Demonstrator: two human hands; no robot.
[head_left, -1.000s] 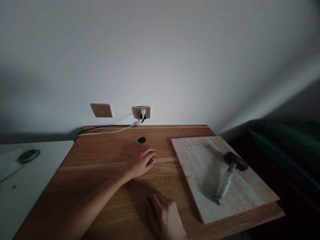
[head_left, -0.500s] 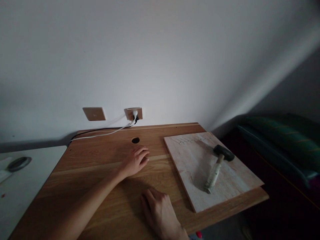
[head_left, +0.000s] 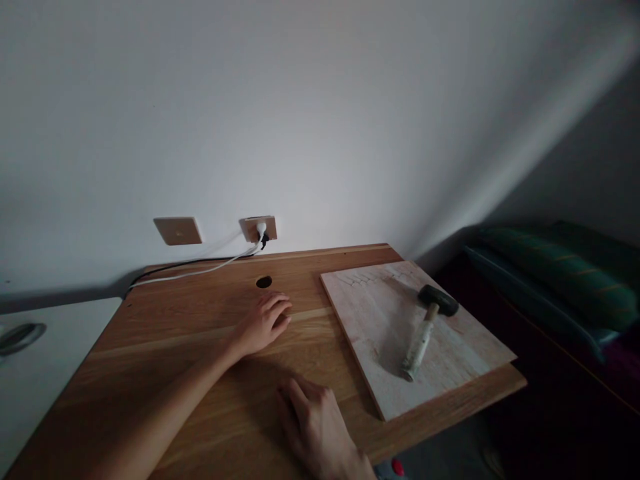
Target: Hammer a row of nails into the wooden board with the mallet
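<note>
My left hand (head_left: pixel 261 323) rests on the wooden tabletop (head_left: pixel 200 333), palm down, fingers lightly bent and a little apart, with nothing in it. Nearer to me, my right hand (head_left: pixel 317 420) lies on the wood with its fingers curled in. No object shows in it, though its palm side is hidden. To the right of both hands, a pale, marbled square tile (head_left: pixel 365 320) lies flat on the table. A mallet (head_left: pixel 420 343) with a black head and a worn, whitish handle lies across the tile. Neither hand touches the tile or the mallet.
Behind the table, white and black cords (head_left: pixel 200 270) run to a wall socket (head_left: pixel 259 230), beside a blank plate (head_left: pixel 177 231). A round hole (head_left: pixel 264 282) pierces the tabletop. A white surface (head_left: pixel 50 373) adjoins at left; green striped bedding (head_left: pixel 560 273) lies at right.
My view has turned slightly to the right, so everything sits a little further left in the picture. Both hands, the tile and the mallet keep their places on the table.
</note>
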